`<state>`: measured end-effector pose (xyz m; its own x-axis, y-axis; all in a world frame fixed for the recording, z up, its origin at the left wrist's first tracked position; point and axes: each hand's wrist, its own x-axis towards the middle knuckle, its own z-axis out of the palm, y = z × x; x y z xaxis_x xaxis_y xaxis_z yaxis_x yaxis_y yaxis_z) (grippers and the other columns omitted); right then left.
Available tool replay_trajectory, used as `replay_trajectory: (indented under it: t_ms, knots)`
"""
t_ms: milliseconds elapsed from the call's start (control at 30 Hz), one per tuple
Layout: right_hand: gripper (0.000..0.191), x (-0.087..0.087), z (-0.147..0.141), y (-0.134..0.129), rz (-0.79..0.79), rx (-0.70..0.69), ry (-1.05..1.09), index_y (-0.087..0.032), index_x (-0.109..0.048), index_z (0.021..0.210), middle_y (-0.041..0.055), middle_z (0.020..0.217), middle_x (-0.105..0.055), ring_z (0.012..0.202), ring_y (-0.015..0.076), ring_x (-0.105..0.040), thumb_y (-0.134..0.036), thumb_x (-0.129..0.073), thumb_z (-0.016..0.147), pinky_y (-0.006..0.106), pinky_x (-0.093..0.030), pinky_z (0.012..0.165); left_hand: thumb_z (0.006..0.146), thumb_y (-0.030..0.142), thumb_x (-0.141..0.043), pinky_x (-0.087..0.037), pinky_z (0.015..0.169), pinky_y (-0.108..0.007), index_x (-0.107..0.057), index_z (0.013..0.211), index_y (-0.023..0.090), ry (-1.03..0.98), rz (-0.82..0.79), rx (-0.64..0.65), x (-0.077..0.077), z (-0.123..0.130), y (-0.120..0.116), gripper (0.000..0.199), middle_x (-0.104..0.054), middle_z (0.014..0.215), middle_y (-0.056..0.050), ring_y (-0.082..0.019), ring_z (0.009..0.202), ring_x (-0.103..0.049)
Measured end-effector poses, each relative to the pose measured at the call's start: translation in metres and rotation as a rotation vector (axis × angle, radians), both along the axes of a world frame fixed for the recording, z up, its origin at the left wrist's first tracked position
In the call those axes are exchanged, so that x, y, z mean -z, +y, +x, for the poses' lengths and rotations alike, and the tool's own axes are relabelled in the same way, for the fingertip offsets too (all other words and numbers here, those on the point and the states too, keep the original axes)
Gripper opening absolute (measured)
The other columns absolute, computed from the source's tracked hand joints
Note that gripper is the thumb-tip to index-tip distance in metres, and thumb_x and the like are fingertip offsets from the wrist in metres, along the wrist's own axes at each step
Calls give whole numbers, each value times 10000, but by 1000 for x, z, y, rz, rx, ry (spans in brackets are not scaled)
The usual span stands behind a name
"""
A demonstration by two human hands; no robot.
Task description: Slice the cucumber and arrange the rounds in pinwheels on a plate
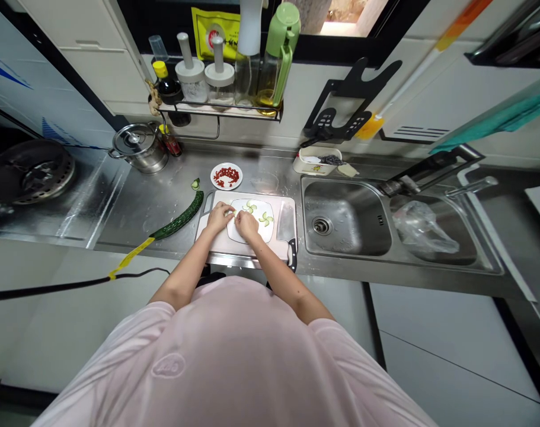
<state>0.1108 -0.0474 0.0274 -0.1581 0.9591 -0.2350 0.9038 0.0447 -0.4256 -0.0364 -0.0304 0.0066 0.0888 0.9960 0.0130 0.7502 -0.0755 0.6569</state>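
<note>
Over the left part of a white plate (252, 236), my left hand (220, 218) and my right hand (246, 225) come close together, fingers pinched. A small pale green cucumber slice (235, 213) shows between their fingertips, partly hidden. Beside my right hand, more slices lie fanned in two pinwheel shapes, one at the plate's top (249, 206) and one at its right (265, 219). Under the plate is a light cutting board (216, 249). A knife (287, 222) with a black handle rests on the board's right side. Left of the board lies a cut cucumber (181, 217).
A small plate of chopped red pieces (226, 177) stands behind the board, a cucumber end (195, 184) beside it. A lidded pot (140, 148) is at the back left. To the right are a sink (347, 216) and a plastic bag (423, 228). Bottles fill a rack (220, 110).
</note>
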Motion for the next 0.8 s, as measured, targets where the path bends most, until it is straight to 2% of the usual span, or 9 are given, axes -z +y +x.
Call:
replay_trajectory:
  t_ms: [400, 600, 800]
  knots:
    - [215, 0, 1, 2, -20, 12, 30, -205, -587, 1020, 85, 1048, -634, 927, 200, -585, -300, -415, 934, 278, -421, 730, 790, 250, -602, -457, 787, -279, -706, 997, 231, -16, -7, 7, -2, 0, 0, 232, -552, 972, -42, -142, 789, -548]
    - [190, 1, 4, 1, 12, 12, 68, -213, -575, 1026, 65, 1026, -637, 910, 200, -586, -271, -436, 909, 276, -418, 718, 791, 234, -591, -457, 784, -280, -700, 1002, 209, -50, 20, -29, 1, -1, 0, 239, -554, 947, -41, -126, 722, -527]
    - [190, -2, 4, -2, 22, -15, 51, -225, -576, 1023, 67, 1038, -630, 920, 204, -581, -308, -451, 907, 277, -418, 713, 779, 250, -603, -455, 802, -284, -703, 997, 221, -34, 14, -25, -1, 2, -1, 242, -551, 962, -43, -143, 793, -546]
